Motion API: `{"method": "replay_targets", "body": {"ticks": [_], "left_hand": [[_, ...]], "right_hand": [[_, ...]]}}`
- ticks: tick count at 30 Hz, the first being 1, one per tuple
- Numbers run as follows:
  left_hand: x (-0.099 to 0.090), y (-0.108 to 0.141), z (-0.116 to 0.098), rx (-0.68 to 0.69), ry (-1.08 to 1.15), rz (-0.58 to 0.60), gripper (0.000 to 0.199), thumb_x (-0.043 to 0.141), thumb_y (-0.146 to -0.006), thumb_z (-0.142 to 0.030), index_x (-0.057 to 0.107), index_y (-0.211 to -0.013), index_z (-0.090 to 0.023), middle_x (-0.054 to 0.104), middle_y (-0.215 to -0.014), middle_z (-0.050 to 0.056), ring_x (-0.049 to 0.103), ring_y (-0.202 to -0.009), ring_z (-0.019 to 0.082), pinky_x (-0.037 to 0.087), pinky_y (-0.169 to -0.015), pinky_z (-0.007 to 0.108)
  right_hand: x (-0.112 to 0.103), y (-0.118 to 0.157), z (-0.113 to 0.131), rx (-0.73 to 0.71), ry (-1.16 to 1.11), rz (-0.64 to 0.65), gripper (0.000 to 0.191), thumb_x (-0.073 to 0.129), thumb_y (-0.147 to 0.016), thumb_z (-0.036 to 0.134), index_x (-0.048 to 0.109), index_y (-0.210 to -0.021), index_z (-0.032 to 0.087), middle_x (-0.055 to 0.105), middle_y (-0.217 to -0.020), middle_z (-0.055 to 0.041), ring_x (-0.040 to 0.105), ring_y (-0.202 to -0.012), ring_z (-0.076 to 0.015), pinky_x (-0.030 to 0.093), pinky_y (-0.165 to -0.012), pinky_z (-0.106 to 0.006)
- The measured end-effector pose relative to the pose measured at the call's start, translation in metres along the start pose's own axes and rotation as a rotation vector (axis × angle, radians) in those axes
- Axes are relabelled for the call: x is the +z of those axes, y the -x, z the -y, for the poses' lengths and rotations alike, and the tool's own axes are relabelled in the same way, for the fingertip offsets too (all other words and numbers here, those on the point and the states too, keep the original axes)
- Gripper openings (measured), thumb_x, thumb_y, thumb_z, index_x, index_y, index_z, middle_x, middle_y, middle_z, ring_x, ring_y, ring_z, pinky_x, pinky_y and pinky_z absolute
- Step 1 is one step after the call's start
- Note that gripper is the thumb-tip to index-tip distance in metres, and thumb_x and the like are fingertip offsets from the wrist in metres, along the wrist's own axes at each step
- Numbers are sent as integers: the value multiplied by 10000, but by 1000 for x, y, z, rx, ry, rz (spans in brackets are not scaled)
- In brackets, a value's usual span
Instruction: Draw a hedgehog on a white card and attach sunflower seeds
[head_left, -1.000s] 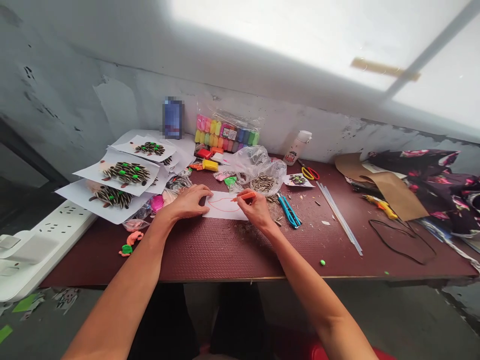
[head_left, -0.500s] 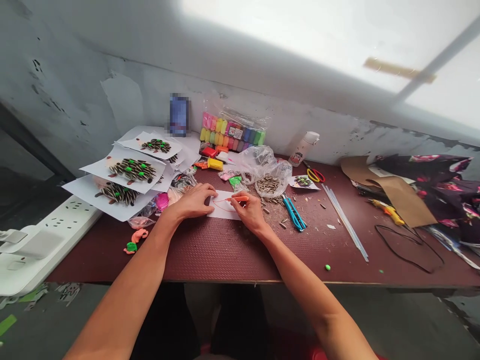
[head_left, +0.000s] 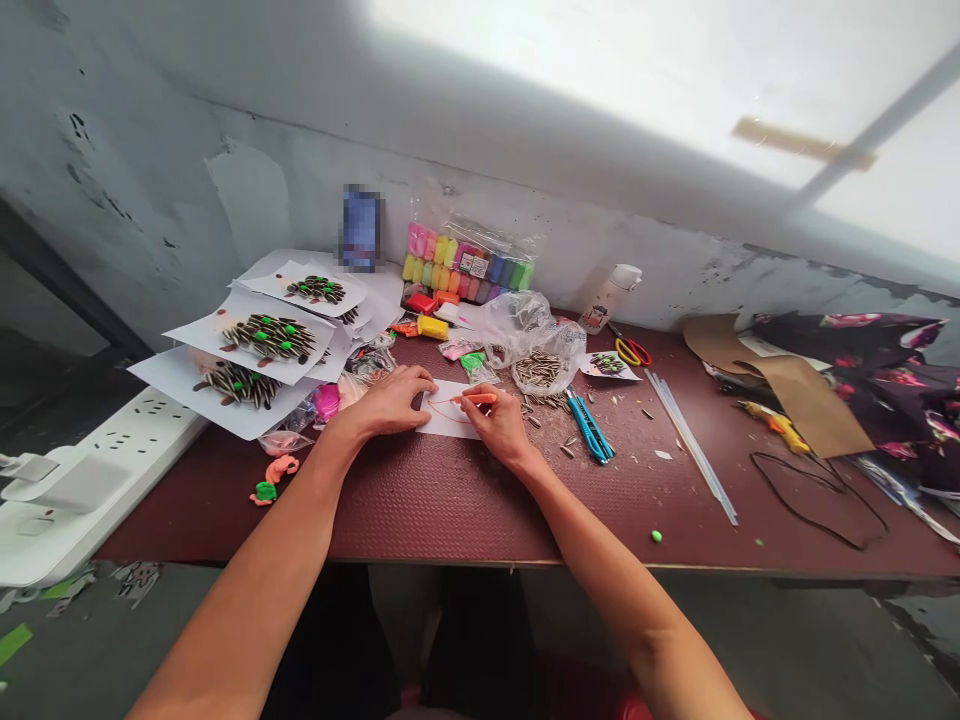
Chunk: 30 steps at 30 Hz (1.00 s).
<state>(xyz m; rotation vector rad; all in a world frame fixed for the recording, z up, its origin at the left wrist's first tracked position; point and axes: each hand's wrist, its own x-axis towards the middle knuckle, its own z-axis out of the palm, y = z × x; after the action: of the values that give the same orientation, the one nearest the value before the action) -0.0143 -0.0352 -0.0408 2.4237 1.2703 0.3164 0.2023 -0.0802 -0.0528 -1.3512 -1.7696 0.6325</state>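
Far out toward nine o'clock of the white sheet (head_left: 450, 426), a white power strip (head_left: 82, 490). Nearer ten, a stack of seed-decorated papers (head_left: 262, 340), overlapping. At eight, orange and green lumps (head_left: 274, 482), touching each other. Resting on the white sheet's nine o'clock edge with left hand (head_left: 399, 398), thumb well apart from fingers. Between both hands, flat on the dark red table (head_left: 442, 510), the white sheet, with a curved orange line. Pinching an orange pen (head_left: 486, 397) in right hand (head_left: 501, 428), over the three o'clock side. At two, a clear bag of seeds (head_left: 541, 371). Toward three, in turn, a blue tool (head_left: 591, 426), scissors (head_left: 632, 352), clear sticks (head_left: 694, 450), a yellow glue gun (head_left: 787, 432).
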Motion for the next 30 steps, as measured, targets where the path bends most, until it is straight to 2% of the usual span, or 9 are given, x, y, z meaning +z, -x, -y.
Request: {"method": "replay_targets", "body": {"ticks": [6,12,25,30], "left_hand": [[-1,0,0,8,-2,6,498,586,-730,-287,736,-1201,-229,660,-1324,76,575,-1210,319,439,-1111,441],[-1,-1,-1,-7,-22,21,519,581,-734,-296,730,-1227,-230,652,-1344,69,570,-1234,318,443,-1110,425],[0,-1,0,-6,-21,18,518,591,-743,-312,730,-1232,-213,646,-1350,82,571,-1233,326,444,-1107,432],[1,-1,1,-5,-30,19,515,587,-753,-307,727,-1239,-212,642,-1354,79,567,-1246,320,441,-1111,412]], "right_hand": [[-1,1,3,-11,41,-13,198,619,-912,326,712,-795,197,754,-811,-44,641,-700,-165,460,-694,-271],[-3,4,6,-9,76,-10,165,623,-889,273,697,-762,198,746,-778,-32,636,-678,-159,453,-681,-264],[0,9,11,9,-18,38,113,648,-881,237,735,-826,193,803,-969,-66,710,-787,-179,502,-745,-280],[1,9,11,13,-22,35,114,652,-879,246,738,-833,187,802,-960,-71,706,-770,-175,496,-730,-275]]}}
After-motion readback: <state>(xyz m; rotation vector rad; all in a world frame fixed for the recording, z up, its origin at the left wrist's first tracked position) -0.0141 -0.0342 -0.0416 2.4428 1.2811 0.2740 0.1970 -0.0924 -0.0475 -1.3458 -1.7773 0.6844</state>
